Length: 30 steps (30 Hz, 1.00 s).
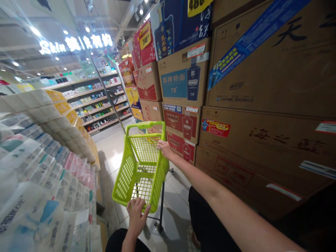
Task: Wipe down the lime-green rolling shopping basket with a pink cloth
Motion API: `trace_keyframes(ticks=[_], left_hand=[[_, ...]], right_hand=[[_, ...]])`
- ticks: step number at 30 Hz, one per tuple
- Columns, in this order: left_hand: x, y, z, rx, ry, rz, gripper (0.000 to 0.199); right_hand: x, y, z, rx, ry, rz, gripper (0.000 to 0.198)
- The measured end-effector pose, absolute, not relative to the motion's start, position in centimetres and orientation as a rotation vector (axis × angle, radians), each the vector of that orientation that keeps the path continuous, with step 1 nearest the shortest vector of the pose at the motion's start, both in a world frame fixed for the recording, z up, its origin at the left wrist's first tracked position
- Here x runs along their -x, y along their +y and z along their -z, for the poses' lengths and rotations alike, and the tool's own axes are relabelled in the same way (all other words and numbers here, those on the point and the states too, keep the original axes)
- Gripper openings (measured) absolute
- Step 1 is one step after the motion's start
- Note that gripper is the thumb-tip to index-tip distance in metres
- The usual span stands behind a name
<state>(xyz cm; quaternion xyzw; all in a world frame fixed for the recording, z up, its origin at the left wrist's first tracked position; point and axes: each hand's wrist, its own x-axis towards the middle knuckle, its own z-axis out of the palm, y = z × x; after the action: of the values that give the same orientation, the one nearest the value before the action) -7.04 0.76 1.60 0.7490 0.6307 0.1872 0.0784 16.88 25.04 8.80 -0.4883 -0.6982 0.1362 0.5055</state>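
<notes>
A lime-green plastic shopping cart (127, 176) stands on the tiled floor in front of me, its basket holding nothing that I can see. At the basket's near edge, my left hand (137, 214) has its fingers curled over the rim. My right hand (165, 149) reaches out to the far right side and grips the rim there, close to the cart's raised handle (145, 124). Dark legs and caster wheels (159, 227) show under the basket.
Large cardboard cartons (262, 133) are stacked high along the right. Plastic-wrapped packs (47, 196) fill a display on the left, with white-and-yellow packs (60, 108) beyond. A slanting metal pole (103, 84) stands past the cart, before lit shelves (101, 105). Pale tiles (112, 154) form the aisle.
</notes>
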Motion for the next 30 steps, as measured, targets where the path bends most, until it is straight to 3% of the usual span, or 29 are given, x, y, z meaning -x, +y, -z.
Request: trace_keyframes(ticks=[5, 10, 14, 20, 26, 30], left_hand=[[6.0, 0.8, -1.3, -2.244, 1.932, -0.572, 0.03], [5.8, 1.7, -1.2, -2.304, 1.968, -0.479, 0.016], [6.3, 2.1, -1.5, -2.364, 1.917, -0.404, 0.014], [4.6, 2.3, -2.5, -2.348, 1.879, -0.446, 0.031], [2.1, 3.4, -2.2, -2.165, 1.971, -0.481, 0.04], [2.8, 4.0, -2.3, -2.114, 1.971, -0.418, 0.041]], right_hand=[[-12.2, 15.8, -4.1, 1.202, -1.768, -0.365, 0.035], [-8.4, 3.7, 1.5, 1.036, -1.897, -0.442, 0.038], [-11.1, 7.9, -0.3, 0.965, -1.936, -0.453, 0.039], [-14.0, 17.2, -3.4, 1.31, -1.625, -0.421, 0.035], [-8.4, 7.3, 4.2, 1.219, -1.521, -0.396, 0.059], [-7.2, 6.7, 8.3, 1.322, -1.241, -0.567, 0.055]])
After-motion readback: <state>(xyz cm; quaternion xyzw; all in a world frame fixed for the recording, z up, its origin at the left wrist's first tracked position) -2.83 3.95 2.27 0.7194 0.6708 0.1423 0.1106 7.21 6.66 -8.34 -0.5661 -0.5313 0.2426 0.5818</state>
